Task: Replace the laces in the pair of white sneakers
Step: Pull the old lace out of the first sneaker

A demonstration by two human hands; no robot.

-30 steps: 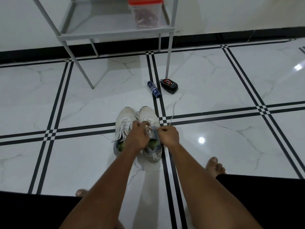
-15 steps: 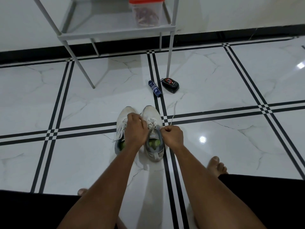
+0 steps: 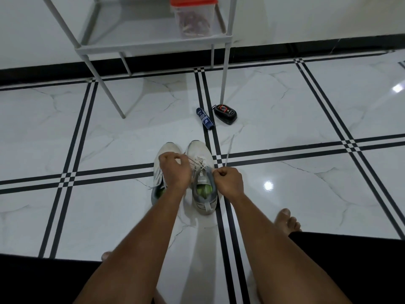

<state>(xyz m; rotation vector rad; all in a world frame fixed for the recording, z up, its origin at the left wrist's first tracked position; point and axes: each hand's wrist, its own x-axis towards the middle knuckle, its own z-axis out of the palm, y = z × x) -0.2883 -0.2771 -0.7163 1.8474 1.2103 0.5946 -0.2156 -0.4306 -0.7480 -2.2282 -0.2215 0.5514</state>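
Two white sneakers stand side by side on the tiled floor, toes pointing away from me. The right sneaker shows its green insole and criss-crossed white lace. My left hand covers much of the left sneaker and pinches one lace end over the right shoe's eyelets. My right hand is fisted round the other lace end, whose free tail runs up and away across the floor to the right of the shoe.
A small blue tube and a black shoe-polish applicator lie beyond the shoes. A grey metal rack with a red-lidded clear box stands by the wall. My bare foot rests at the right.
My hands have drawn apart, the left shifting up toward the toe and the right pulling its lace end out to the right, stretching the lace tighter.
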